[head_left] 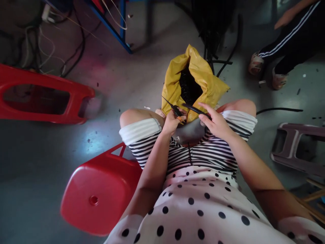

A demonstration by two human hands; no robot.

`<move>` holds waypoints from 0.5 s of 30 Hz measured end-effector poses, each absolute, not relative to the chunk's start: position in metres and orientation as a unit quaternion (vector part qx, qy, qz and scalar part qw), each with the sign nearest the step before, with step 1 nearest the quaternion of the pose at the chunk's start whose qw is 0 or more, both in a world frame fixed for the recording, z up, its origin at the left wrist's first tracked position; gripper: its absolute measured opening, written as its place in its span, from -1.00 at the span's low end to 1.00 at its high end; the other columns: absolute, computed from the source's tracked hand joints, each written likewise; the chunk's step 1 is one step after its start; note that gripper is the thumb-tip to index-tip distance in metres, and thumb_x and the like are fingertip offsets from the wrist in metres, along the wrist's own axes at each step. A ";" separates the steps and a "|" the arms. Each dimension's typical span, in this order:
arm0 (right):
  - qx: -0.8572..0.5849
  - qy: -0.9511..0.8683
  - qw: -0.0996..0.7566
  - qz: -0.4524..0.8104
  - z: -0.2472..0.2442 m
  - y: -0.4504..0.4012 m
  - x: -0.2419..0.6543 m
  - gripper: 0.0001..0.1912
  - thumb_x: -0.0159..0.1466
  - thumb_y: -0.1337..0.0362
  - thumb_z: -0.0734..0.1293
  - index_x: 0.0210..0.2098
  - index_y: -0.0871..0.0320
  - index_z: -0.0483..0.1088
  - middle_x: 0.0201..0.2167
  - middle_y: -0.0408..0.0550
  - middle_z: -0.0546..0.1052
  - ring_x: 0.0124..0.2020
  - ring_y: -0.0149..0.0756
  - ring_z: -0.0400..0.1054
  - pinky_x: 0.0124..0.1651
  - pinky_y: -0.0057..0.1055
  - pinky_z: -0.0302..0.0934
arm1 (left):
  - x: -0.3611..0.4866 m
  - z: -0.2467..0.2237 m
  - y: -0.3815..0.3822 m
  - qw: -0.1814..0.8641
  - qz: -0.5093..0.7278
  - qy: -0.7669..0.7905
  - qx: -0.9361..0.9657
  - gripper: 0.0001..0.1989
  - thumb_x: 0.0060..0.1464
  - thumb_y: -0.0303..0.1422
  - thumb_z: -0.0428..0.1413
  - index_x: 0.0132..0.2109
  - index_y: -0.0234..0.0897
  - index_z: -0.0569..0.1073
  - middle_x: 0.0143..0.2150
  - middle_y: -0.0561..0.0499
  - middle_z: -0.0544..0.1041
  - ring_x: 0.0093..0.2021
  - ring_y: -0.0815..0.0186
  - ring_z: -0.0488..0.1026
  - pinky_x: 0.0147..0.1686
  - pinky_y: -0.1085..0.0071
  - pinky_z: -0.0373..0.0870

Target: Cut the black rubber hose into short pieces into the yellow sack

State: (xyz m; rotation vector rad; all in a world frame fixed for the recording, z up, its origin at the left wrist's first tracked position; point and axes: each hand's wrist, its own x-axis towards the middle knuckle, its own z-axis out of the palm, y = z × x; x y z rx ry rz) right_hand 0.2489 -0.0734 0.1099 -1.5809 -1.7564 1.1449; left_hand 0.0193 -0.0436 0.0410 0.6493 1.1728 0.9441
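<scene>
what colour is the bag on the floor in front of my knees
Yellow. The bag stands open with black pieces inside, clearest in the head view.

Both forearms reaching forward over the lap, left hand [172, 122] apparently closed, right hand [215, 122] fingers extended

Grey floor [38, 162], red stools [101, 193], perhaps tangled cables [38, 47]
</scene>
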 end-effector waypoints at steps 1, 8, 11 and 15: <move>-0.587 -0.645 0.257 0.416 0.114 -0.075 0.246 -0.46 0.53 -0.07 0.25 0.37 0.05 0.42 0.03 0.06 0.70 0.05 -0.04 0.63 0.17 -0.10 0.48 | 0.018 0.041 -0.045 0.689 0.410 0.523 0.290 -0.44 -0.29 -0.38 0.57 -0.18 -0.24 0.45 -0.24 0.11 0.57 -0.22 0.39 0.51 -0.12 0.44 0.45; -0.603 -0.674 0.256 0.342 0.143 -0.075 0.234 -0.51 0.53 -0.12 0.26 0.19 0.10 0.52 -0.01 0.12 0.70 0.00 0.02 0.61 0.10 -0.13 0.47 | 0.010 0.039 -0.052 0.762 0.377 0.454 0.266 -0.26 -0.26 0.24 0.53 -0.29 -0.24 0.40 -0.35 0.10 0.35 -0.32 0.38 0.33 -0.36 0.45 0.32; -0.598 -0.632 0.332 0.366 0.128 -0.071 0.227 -0.45 0.53 -0.18 0.24 0.21 0.08 0.52 0.06 0.09 0.68 0.07 -0.02 0.60 0.17 -0.13 0.48 | 0.013 0.043 -0.053 0.782 0.373 0.418 0.273 -0.19 -0.29 0.38 0.45 -0.32 -0.24 0.39 -0.34 0.06 0.34 -0.32 0.37 0.31 -0.36 0.41 0.33; -0.613 -0.582 0.358 0.396 0.098 -0.074 0.220 -0.41 0.51 -0.22 0.25 0.21 0.08 0.54 -0.01 0.07 0.69 0.08 -0.01 0.62 0.18 -0.10 0.51 | 0.011 0.049 -0.053 0.810 0.350 0.376 0.281 -0.15 -0.27 0.47 0.37 -0.29 -0.27 0.47 -0.31 0.00 0.38 -0.32 0.33 0.32 -0.33 0.36 0.34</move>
